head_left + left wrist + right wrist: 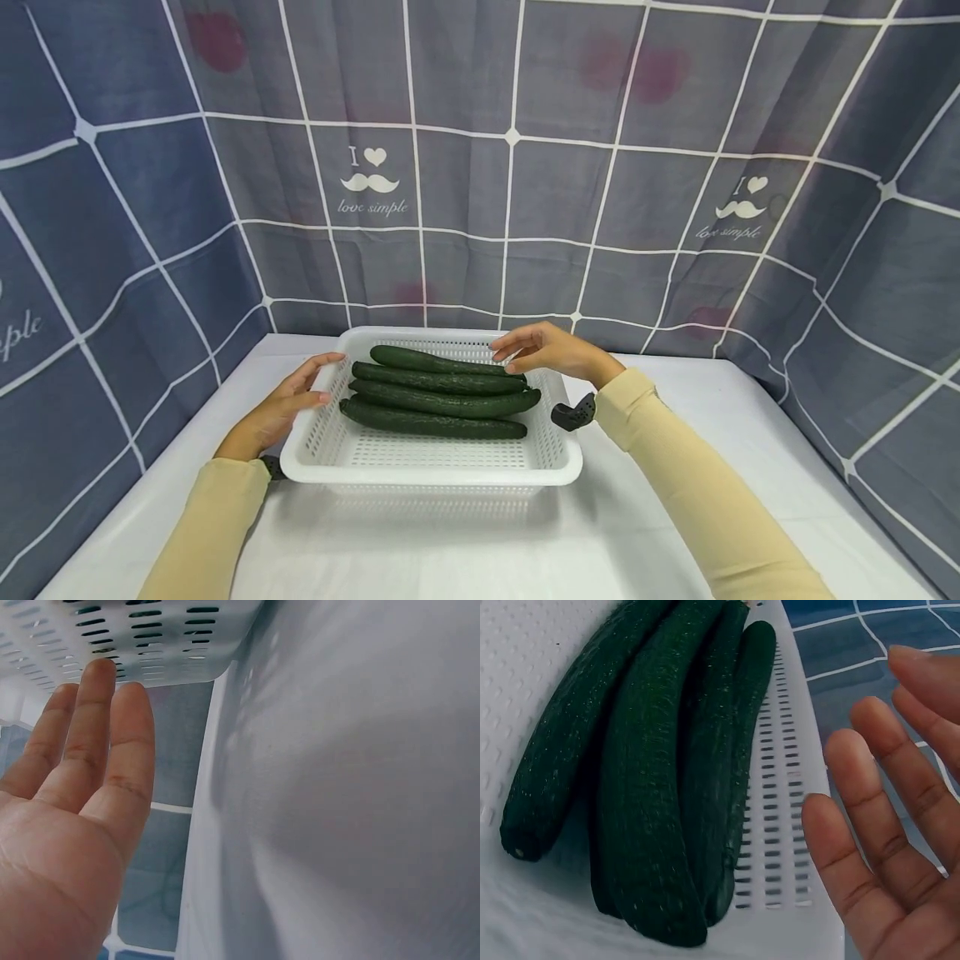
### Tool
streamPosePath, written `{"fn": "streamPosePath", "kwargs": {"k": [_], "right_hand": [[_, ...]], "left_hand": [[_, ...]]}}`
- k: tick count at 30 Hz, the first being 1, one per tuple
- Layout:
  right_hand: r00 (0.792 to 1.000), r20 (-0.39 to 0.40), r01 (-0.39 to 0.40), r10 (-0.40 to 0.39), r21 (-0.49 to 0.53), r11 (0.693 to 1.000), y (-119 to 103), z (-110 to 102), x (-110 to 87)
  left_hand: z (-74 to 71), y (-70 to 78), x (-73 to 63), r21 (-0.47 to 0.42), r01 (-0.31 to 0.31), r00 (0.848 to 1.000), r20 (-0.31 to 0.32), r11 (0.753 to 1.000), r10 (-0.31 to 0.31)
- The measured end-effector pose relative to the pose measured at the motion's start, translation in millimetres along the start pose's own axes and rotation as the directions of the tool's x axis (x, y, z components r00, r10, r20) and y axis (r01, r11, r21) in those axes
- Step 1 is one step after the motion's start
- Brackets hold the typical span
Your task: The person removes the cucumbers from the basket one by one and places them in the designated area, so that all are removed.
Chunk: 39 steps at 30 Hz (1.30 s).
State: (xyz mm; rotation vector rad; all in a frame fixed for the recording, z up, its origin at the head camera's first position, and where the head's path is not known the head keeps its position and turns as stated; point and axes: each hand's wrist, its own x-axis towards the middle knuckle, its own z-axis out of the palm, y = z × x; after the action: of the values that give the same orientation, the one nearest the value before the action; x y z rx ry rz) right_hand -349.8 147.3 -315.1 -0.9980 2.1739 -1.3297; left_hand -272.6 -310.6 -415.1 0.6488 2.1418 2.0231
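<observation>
Several long dark green cucumbers (435, 422) lie side by side, left to right, in a white plastic basket (431, 477) with slotted walls. In the head view my left hand (279, 410) is at the basket's left rim, its fingers extended. The left wrist view shows those fingers (94, 735) stretched up toward the slotted wall from outside. Over the right ends of the rear cucumbers, my right hand (558, 352) has its fingers loosely bent and holds nothing. Its spread fingers (855, 776) appear beside the basket's long rim in the right wrist view.
A white cloth (420, 550) covers the table under the basket. Behind and on both sides hangs a grey-blue checked curtain (465, 183) with white lines. A black wrist strap (573, 413) shows below the right sleeve.
</observation>
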Motion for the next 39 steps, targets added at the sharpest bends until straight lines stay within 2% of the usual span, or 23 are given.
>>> {"fn": "streamPosePath", "kwargs": {"k": [12,22,30,39], "right_hand": [[0.994,0.088,-0.060,0.063,-0.037,0.998,-4,20,23.8],[0.987,0.143,-0.071,0.073,-0.020,0.997,-3,33,43.1],[0.985,0.145,-0.095,0.097,-0.024,0.995,8,46,49.9],[0.981,0.129,-0.145,0.147,-0.026,0.989,5,55,45.9]], "left_hand": [[0.7,-1.2,1.1,0.000,-0.001,1.000,0.000,1.000,0.001],[0.2,-0.4,2.1,-0.012,-0.011,1.000,0.016,1.000,0.011],[0.2,-0.1,2.2,-0.006,-0.007,1.000,0.009,1.000,0.007],[0.3,1.0,1.1,0.003,0.010,1.000,-0.010,1.000,-0.010]]}}
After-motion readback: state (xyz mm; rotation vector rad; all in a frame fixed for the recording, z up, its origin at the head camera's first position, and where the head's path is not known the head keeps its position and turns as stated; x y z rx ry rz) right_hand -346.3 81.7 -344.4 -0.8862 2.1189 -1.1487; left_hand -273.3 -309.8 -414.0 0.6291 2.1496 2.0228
